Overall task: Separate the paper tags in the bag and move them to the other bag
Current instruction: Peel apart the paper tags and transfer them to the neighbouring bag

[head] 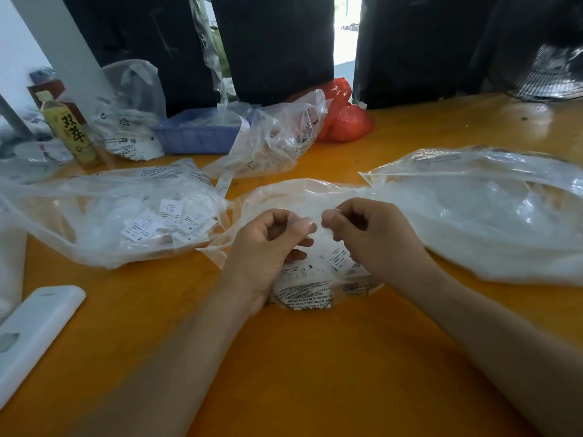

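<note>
Table (315,357): smooth orange top, low sheen, a few dark scuffs. Bags at 9 o'clock (104,216), centre (303,197) and 3 o'clock (492,216): thin clear plastic film, crinkled, glossy. Tags (164,222): matt white printed paper. Red bag (344,118) at 12: glossy film. Tray (198,137) at 11: matt blue plastic.

A garment packing or sorting workroom, by the look of it; a wide orange counter (284,373) carries several clear plastic bags of small white printed size tags (167,220); a shallow blue plastic tray (195,137) of more labels sits at the back beside a crumpled red plastic bag (344,121); tall black-wrapped bundles (277,45) stand behind, and a black electric fan (542,74) sits far right.
</note>
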Tool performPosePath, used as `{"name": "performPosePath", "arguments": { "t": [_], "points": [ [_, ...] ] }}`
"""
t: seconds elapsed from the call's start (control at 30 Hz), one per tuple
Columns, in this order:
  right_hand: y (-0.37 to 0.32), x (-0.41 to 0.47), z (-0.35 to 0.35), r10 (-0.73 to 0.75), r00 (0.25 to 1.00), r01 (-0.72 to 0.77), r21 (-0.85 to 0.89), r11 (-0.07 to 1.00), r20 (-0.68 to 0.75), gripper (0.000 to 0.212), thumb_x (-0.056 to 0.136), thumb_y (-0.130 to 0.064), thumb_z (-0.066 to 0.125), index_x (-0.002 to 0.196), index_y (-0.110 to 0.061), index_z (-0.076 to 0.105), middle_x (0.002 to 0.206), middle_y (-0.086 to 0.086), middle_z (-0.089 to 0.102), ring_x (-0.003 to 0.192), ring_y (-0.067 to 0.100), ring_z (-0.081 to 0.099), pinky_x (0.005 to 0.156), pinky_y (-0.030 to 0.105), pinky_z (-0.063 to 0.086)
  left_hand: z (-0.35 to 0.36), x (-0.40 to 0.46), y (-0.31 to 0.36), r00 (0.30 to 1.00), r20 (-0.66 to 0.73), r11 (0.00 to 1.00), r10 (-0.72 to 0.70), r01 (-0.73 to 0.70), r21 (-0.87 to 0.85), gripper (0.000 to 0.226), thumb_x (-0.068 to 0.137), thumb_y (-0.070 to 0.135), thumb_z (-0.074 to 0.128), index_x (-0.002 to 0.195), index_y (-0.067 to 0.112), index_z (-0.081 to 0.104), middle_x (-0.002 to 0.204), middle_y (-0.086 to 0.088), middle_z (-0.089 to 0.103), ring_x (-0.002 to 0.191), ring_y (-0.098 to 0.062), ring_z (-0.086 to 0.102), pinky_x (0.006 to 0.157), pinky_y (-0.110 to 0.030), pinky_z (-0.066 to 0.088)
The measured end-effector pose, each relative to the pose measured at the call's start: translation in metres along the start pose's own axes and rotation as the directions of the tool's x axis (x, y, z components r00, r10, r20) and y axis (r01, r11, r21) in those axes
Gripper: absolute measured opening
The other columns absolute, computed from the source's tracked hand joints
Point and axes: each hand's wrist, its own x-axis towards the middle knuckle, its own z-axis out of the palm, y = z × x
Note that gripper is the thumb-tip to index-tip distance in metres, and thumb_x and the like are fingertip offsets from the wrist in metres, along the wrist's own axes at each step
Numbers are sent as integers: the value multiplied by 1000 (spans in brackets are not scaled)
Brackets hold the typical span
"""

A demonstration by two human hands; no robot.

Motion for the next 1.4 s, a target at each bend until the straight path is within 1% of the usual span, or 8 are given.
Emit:
{"name": "performPosePath", "arguments": {
  "t": [0.27,0.43,0.6,0.87,1.03,1.2,1.3,1.4],
  "points": [
    [8,7,0,-76,996,69,-157,985,-38,19,105,-36,53,107,-32,72,82,-14,68,55,1,54,55,16,43,-4,2,4,995,-76,979,-69,53,-199,24,77,22,82,97,15,73,97,-7,81,83,-13,77,57,-19,57],
    [17,8,2,-62,920,298,-585,755,388,50,101,-30,61,147,-43,47,142,-10,38,116,11,50,97,29,43,-11,4,5,991,-76,911,-114,74,-406,26,73,6,77,96,7,66,104,-18,80,85,-20,80,59,-16,59],
    [18,12,3,-160,915,365,-593,718,369,32,102,-42,58,132,-37,66,121,-7,49,108,13,51,90,28,43,-9,5,3,988,-79,887,-134,84,-453,38,72,4,77,109,1,71,99,-20,79,90,-26,80,69,-20,62],
    [11,10,-8,53,998,-53,14,999,-40,40,101,-40,60,78,-8,61,58,1,57,50,13,44,52,30,41,-10,6,3,985,-72,892,-155,108,-439,23,73,7,80,96,4,80,94,-18,79,87,-24,80,65,-20,62],
    [9,6,-10,131,991,-125,339,932,6,35,99,-33,67,93,1,64,63,1,52,55,16,44,55,27,43,-11,3,5,985,-50,891,-163,126,-436,16,73,3,77,88,5,80,100,-21,79,89,-27,80,61,-19,61],
    [8,3,-10,109,994,-108,282,953,14,32,94,-41,70,85,-11,64,67,8,55,57,11,57,63,23,52,-9,3,4,987,-42,866,-153,114,-486,25,73,0,76,97,0,69,102,-26,77,92,-32,80,69,-22,63],
    [7,2,-9,117,993,-117,323,939,20,18,94,-32,71,88,-15,68,89,14,73,79,17,75,92,49,59,-9,3,3,991,-35,871,-132,99,-480,20,71,4,81,91,2,77,99,-27,77,91,-32,80,72,-23,63],
    [5,1,-10,118,993,-109,307,945,-10,14,95,-29,69,90,-16,65,102,22,72,89,27,74,90,63,55,-8,3,2,992,-28,884,-119,94,-458,13,71,7,81,84,6,84,94,-24,78,89,-30,80,73,-23,63]
  ]
}}
